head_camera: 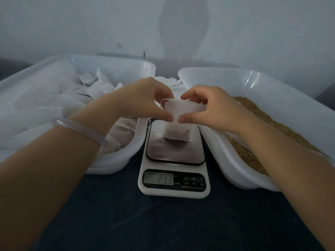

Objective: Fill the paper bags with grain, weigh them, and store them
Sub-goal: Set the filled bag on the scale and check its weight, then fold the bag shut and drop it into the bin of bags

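**White paper bag pinched upright on the scale**

White plastic hemmed the workspace on both sides. The left tub, piled with loose flat bags, had its rim just beside the scale. The right tub, holding brown grain, crowded the other edge. I saw open room only straight up from the weighing plate and toward me, over the dark table.

The paper bag stood on the far half of the plate. Its long axis ran close to vertical, with the flat base down and the mouth up, leaning slightly toward me. The display read 23.3.

Both hands sat above the bag at its top edge. My left hand, with a clear bangle on that wrist, pinched the left part of the rim between thumb and curled fingers. My right hand pinched the right part the same way. The two thumbs nearly met at the front of the rim, and a drawstring loop stuck out by the left fingers
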A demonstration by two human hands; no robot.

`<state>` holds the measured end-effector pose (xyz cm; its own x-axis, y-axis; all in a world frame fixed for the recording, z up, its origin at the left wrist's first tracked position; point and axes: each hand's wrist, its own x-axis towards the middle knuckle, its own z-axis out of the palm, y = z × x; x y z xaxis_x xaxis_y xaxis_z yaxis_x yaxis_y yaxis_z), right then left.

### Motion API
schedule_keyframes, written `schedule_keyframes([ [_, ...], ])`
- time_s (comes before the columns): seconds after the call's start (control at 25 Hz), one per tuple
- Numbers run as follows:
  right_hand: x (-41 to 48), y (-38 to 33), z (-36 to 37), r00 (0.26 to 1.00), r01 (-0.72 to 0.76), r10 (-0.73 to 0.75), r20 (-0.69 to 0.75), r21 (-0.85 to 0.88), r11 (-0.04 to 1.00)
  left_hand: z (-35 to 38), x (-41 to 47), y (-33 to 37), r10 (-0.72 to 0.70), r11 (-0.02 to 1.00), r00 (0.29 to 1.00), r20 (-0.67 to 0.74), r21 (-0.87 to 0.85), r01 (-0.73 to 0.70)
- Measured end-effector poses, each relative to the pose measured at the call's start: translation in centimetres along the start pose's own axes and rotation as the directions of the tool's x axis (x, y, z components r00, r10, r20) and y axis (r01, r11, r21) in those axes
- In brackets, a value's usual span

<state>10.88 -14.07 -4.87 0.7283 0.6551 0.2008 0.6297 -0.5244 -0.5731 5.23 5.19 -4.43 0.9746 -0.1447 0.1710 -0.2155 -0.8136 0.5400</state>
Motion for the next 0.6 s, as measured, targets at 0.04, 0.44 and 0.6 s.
schedule_keyframes([
  [0.04, 0.0, 0.0, 0.0, 1.0, -0.002, 0.002, 0.0, -0.003, 1.0, 0.0, 0.0, 0.0, -0.001, 1.0, 1.0, 0.001, 0.003, 0.001],
  [0.44, 0.1, 0.0, -0.1, 0.966, 0.052, -0.02, -0.258, 0.12, 0.991, -0.8, 0.6, 0.3, -0.112, 0.992, 0.96, -0.255, -0.089, 0.092],
  [0.6, 0.0, 0.0, -0.4, 0.93, 0.058, 0.017, -0.367, 0.194, 0.979, -4.1, 0.5, -2.3, -0.453, 0.859, 0.621, -0.639, -0.501, 0.111],
])
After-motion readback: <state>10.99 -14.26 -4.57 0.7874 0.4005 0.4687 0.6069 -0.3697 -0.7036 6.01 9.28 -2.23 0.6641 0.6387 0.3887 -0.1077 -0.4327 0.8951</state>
